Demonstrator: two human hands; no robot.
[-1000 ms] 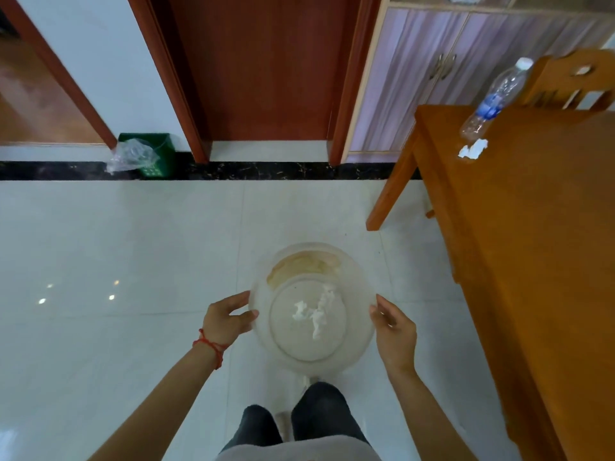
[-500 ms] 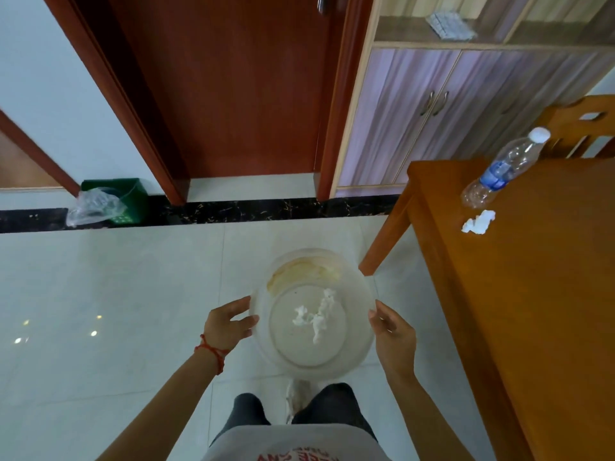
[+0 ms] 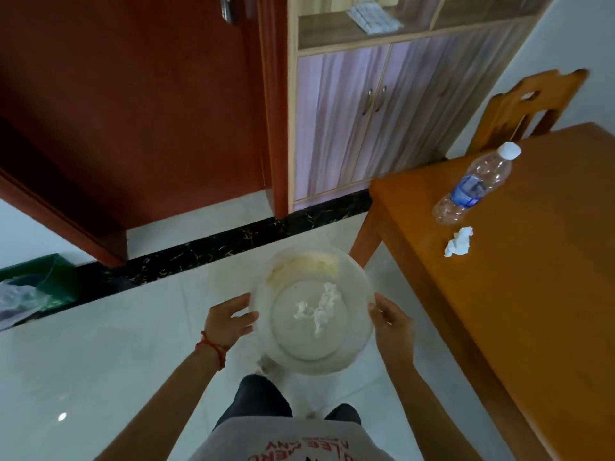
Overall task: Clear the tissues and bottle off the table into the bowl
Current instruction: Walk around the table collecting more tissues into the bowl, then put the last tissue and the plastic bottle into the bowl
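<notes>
I hold a translucent plastic bowl (image 3: 357, 281) in front of my body, above the white floor. My left hand (image 3: 228, 319) grips its left rim and my right hand (image 3: 391, 322) grips its right rim. White crumpled tissues (image 3: 319, 307) lie inside the bowl. On the wooden table (image 3: 532, 311) to the right stands a clear, empty plastic bottle (image 3: 472, 188) with a blue label and white cap. A crumpled white tissue (image 3: 459, 241) lies on the table just in front of the bottle.
A wooden chair (image 3: 525, 108) stands behind the table. A cabinet (image 3: 372, 111) and a red-brown door (image 3: 133, 111) are ahead. A green bin (image 3: 50, 277) with a plastic liner sits on the floor at far left.
The view has tilted up and swung toward the table; the bottle and tissue now appear closer. Both hands still hold the bowl the same way.
</notes>
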